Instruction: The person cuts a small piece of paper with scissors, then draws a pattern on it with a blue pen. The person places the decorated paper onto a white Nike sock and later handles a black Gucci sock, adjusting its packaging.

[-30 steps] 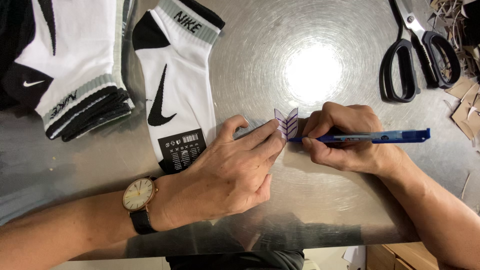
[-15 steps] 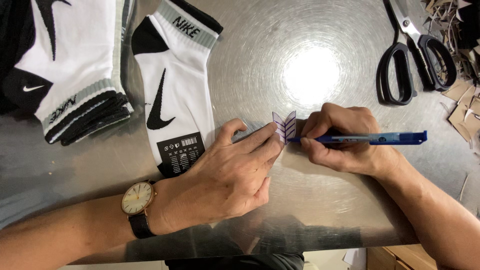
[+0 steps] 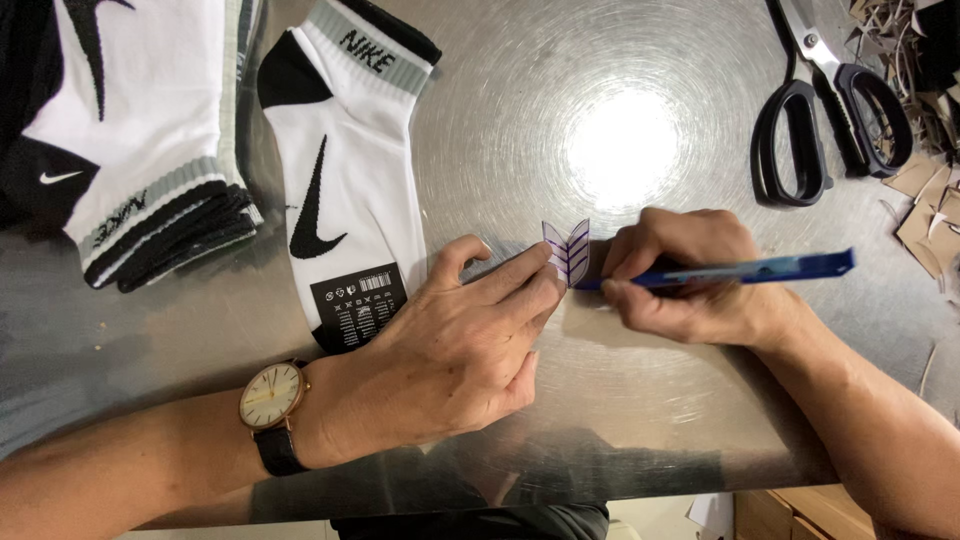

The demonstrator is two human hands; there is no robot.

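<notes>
Socks lie at the upper left of the frame: a stack [image 3: 120, 160], then a single white sock [image 3: 335, 170] with a black label on the steel worktop [image 3: 620, 420]. At centre, the left hand [image 3: 440, 360] pins a small clear purple-lined tag [image 3: 567, 250] with closed fingers. Just right, the right hand [image 3: 690, 275] grips a blue tool [image 3: 760, 268]; black scissors [image 3: 830, 110] lie upper right.

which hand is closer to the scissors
Right. The right hand, holding a blue tool, lies just below-left of the black scissors; the left hand lies much farther left, beside the sock.
</notes>
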